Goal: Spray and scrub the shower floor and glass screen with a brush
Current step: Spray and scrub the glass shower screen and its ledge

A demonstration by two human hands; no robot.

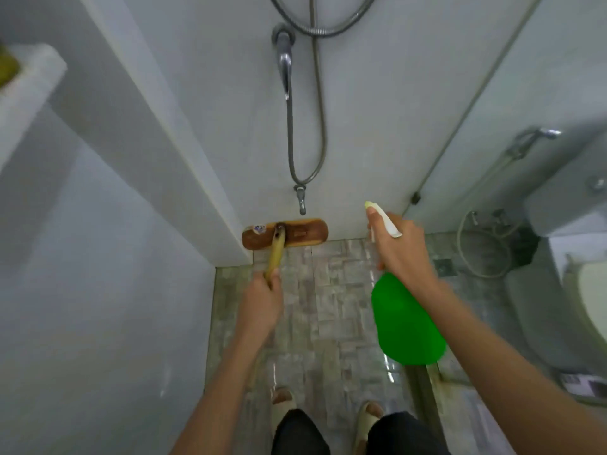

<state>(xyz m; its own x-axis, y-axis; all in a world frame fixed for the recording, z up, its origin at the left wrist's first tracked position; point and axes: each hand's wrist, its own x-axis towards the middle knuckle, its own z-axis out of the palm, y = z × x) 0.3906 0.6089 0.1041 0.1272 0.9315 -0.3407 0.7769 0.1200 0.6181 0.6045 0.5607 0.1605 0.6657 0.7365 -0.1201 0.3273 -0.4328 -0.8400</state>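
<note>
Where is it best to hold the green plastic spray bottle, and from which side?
Grip the green plastic spray bottle at its narrow neck below the white spray head, from behind, as the right hand does: the body hangs below, the nozzle points away.

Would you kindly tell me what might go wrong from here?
The floor tiles look wet under the slippers, and both hands are full, so a slip seems possible. The left hand alone grips the brush handle, so the brush head may skid. The spray bottle in the right hand aims toward the wall, perhaps missing the glass screen.
</note>
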